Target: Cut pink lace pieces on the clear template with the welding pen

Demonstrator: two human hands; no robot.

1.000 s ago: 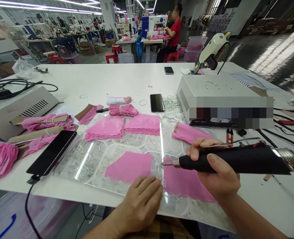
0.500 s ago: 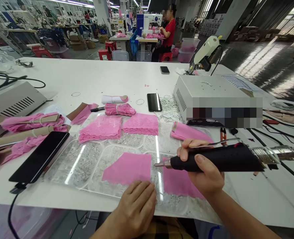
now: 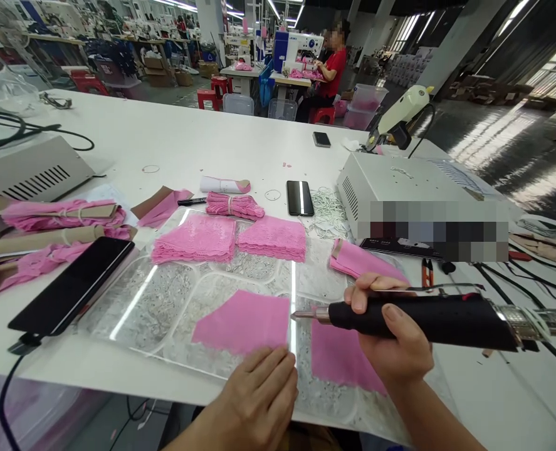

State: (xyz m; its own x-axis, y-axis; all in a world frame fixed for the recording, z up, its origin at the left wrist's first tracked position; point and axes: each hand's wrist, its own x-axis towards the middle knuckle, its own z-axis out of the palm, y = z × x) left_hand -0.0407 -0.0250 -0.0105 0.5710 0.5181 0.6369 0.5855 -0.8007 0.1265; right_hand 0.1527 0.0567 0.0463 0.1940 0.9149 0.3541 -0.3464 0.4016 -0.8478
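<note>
My right hand [image 3: 395, 341] is closed round the black handle of a hot cutting tool [image 3: 423, 319]. Its metal tip points left, just above the right edge of a cut pink lace piece [image 3: 242, 322]. That piece lies on a clear plate [image 3: 165, 300] on the white table. My left hand [image 3: 261, 401] lies flat with fingers together, its tips pressing the near edge of the pink piece. A second pink piece [image 3: 338, 357] sits under my right hand.
Two stacks of pink lace [image 3: 195, 238] [image 3: 272, 238] lie at the plate's far side. A black phone [image 3: 71, 285] rests at the left and another phone [image 3: 299, 197] farther back. A white control box [image 3: 423, 194] stands at the right. Pink bundles [image 3: 56, 216] lie left. A person sews far behind.
The view shifted slightly. My right hand and the tool stay over the gap between the two pink pieces; my left hand stays on the near edge of the piece.
</note>
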